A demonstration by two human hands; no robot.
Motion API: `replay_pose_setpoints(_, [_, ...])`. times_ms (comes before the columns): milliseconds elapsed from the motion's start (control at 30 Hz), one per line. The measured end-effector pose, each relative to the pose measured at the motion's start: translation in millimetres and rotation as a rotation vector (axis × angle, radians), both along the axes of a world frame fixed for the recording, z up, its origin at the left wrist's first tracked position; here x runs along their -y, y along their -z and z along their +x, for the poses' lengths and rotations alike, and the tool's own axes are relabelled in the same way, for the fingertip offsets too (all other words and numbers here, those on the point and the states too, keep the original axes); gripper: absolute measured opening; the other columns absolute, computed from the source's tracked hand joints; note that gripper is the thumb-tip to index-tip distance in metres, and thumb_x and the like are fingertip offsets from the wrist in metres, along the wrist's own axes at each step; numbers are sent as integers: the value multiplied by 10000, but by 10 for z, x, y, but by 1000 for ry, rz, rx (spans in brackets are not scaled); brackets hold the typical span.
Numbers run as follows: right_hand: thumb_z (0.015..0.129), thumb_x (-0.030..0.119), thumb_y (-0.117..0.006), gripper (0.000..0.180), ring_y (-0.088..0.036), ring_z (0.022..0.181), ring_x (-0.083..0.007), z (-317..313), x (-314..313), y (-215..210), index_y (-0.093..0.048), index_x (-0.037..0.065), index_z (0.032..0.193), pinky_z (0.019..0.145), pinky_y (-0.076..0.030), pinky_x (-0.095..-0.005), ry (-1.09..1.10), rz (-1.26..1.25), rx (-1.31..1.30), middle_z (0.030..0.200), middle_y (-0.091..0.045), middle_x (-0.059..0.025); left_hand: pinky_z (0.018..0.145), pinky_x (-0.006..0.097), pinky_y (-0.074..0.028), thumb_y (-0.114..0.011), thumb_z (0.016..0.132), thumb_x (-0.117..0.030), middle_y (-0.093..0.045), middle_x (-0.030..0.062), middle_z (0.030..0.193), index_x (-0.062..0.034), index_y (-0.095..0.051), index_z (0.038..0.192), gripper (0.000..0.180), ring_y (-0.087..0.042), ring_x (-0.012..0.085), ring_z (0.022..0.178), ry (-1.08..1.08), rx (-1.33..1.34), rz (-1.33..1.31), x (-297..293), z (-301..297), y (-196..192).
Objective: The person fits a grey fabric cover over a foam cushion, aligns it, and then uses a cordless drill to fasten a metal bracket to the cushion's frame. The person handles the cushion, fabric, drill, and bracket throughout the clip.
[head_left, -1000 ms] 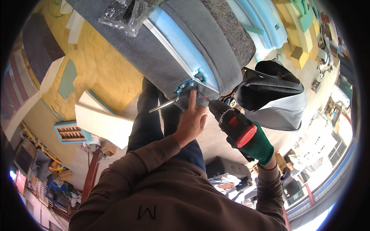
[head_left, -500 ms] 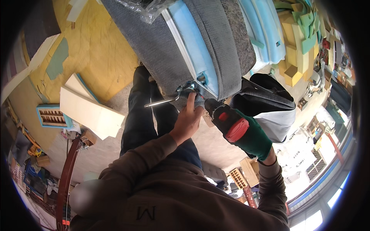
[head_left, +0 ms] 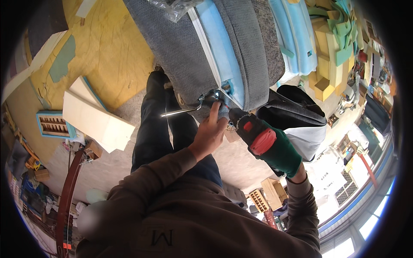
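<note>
A grey fabric seat (head_left: 185, 51) with a strip of blue foam (head_left: 221, 47) along its side stands before me. At its near corner is a dark metal mechanism (head_left: 209, 98) with a silver lever (head_left: 178, 112) sticking out to the left. My bare left hand (head_left: 209, 133) is at this mechanism, index finger stretched against it and the other fingers curled; what they hold, if anything, is hidden. In a green glove, my right hand (head_left: 284, 152) is closed around a red and black cordless drill (head_left: 256, 134). The drill's bit points at the mechanism, close to my left fingertip; contact cannot be made out.
Right of the seat sits a black and grey bag-like cover (head_left: 297, 116). Cream curved panels (head_left: 97, 120) and a blue-edged slatted box (head_left: 56, 124) lie to the left, near a yellow sheet (head_left: 107, 56). Yellow foam blocks (head_left: 327, 64) are piled at the far right.
The whole view has shifted a little, with the seat appearing slightly further right. Both hands keep nearly the same places at the mechanism, and the drill stays in my right hand.
</note>
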State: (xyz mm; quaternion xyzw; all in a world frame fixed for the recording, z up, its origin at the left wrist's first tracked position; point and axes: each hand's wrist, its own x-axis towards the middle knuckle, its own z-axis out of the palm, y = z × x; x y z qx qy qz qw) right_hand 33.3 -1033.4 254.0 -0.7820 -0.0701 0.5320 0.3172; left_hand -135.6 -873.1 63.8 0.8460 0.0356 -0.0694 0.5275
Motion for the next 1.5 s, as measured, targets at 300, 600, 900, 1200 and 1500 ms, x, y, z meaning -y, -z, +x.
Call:
replay_pose_setpoints(300, [951,181,-865,436,-815,867,-371,362,-266,-58,-703,49,1333,761,-634,-432,-224,26,-3,969,-810,-168,963,531,-610,-750,842,66,-418,403,1664,-17,-610,1029,248,-753,463,1055,14,45,19,45,-41,112])
replay_pose_setpoints(600, [944,219,-873,411,-771,963,-478,301,-313,129,-690,57,1274,830,-617,-517,-439,33,144,1035,-795,-226,1006,516,-568,-740,872,44,-400,383,1658,-14,-662,1101,249,-710,447,1076,-27,121,-48,167,-108,289])
replay_pose_setpoints(900, [933,184,-881,391,-784,947,-448,365,-322,165,-693,51,1248,831,-623,-483,-386,72,107,998,-786,-198,970,507,-557,-767,883,17,-396,392,1668,-36,-638,1017,193,-676,441,991,45,87,-15,178,-164,316])
replay_pose_setpoints(1200, [933,184,-886,389,-774,957,-436,393,-355,210,-688,53,1242,838,-619,-481,-573,98,199,1034,-775,-190,943,493,-558,-785,875,-4,-413,383,1660,-59,-619,1025,230,-671,427,969,51,108,1,151,-199,316])
replay_pose_setpoints(1500, [939,171,-893,403,-788,958,-435,393,-369,328,-719,49,1281,844,-624,-455,-582,35,216,1063,-805,-209,949,482,-553,-794,860,-13,-415,379,1667,-53,-640,1054,250,-665,409,962,41,121,29,185,-208,345])
